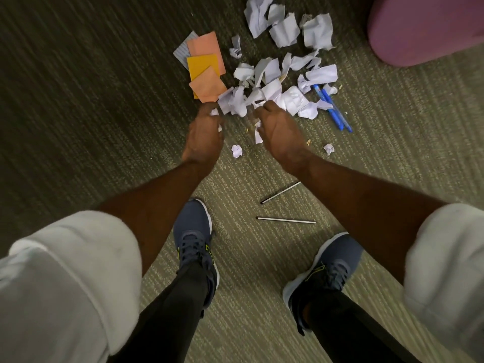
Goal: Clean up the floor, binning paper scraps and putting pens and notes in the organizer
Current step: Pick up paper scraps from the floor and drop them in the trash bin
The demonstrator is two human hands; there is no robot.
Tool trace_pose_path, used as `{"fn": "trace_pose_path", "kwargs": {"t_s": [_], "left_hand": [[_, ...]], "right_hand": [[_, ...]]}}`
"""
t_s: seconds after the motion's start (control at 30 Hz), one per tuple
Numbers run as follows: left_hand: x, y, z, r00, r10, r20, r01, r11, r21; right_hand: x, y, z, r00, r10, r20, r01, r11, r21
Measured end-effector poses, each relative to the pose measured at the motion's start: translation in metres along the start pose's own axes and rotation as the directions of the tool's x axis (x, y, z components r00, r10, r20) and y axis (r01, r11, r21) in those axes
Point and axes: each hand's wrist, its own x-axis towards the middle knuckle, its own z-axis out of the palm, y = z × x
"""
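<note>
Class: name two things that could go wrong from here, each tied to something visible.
The left hand and right hand grip crumpled white paper scraps beside orange and yellow square notes and two blue pens; those might get binned too. Two thin silvery sticks lie near the grey laced shoes; a step might crush them.

The single view comes from a wide-angle camera worn on the person's head. It faces forward and steeply down at the carpet (78,113), so the shoes (195,226) stand near the bottom of the picture and the paper scraps (275,82) lie farther ahead, toward the top. It sits close: the white sleeves (65,271) fill both lower corners, the bare forearms run up to the left hand (203,134) and right hand (277,134) at mid-picture, and the lens bends the carpet's stripes at the sides.
</note>
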Motion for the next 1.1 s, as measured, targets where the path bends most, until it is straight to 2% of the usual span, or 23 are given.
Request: {"fn": "trace_pose_path", "kwargs": {"t_s": [0.27, 0.5, 0.7, 0.93, 1.1], "left_hand": [[0.01, 0.088, -0.067, 0.999, 0.04, 0.033, -0.038, 0.998, -0.052], [0.033, 0.156, -0.109, 0.99, 0.142, -0.006, -0.142, 0.985, -0.102], [0.045, 0.212, -0.13, 0.97, 0.239, -0.043, -0.242, 0.959, -0.149], [0.07, 0.28, -0.143, 0.973, 0.225, -0.05, -0.231, 0.944, -0.235], [0.099, 0.336, -0.148, 0.969, 0.228, -0.093, -0.244, 0.943, -0.228]], "right_hand": [[-0.015, 0.01, -0.111, 0.995, 0.039, -0.093, -0.041, 0.999, -0.023], [-0.032, 0.026, -0.198, 0.977, 0.11, -0.182, -0.111, 0.994, 0.002], [-0.04, 0.047, -0.246, 0.967, 0.155, -0.202, -0.165, 0.986, -0.032], [-0.047, 0.082, -0.306, 0.921, 0.283, -0.268, -0.278, 0.959, 0.058], [-0.047, 0.115, -0.346, 0.91, 0.304, -0.282, -0.321, 0.947, -0.011]]}}
